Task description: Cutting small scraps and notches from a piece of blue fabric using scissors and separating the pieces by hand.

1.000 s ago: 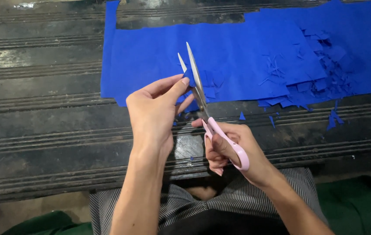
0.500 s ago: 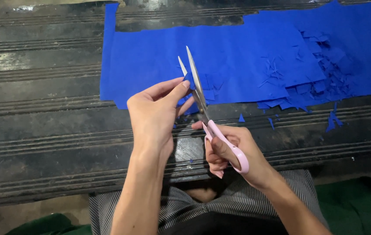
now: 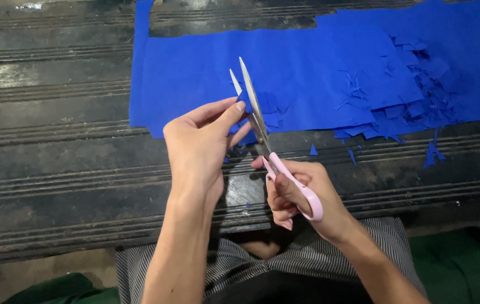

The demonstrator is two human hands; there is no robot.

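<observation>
Nearest me, my right hand (image 3: 299, 194) grips the pink handles of the scissors (image 3: 262, 132), fingers curled tight through the loops, with the blades standing slightly apart and pointing away from me. Just left of them, my left hand (image 3: 200, 143) pinches a small blue scrap (image 3: 244, 100) between thumb and forefinger, narrow, right at the blades; I cannot tell whether the scrap touches the metal. Under both hands I see the dark grooved bench (image 3: 54, 163). Beyond my fingertips lies the blue sheet (image 3: 195, 67), flat on the bench, and farther right of the scissors a heap of blue cuttings (image 3: 409, 107) sits scattered on it.
</observation>
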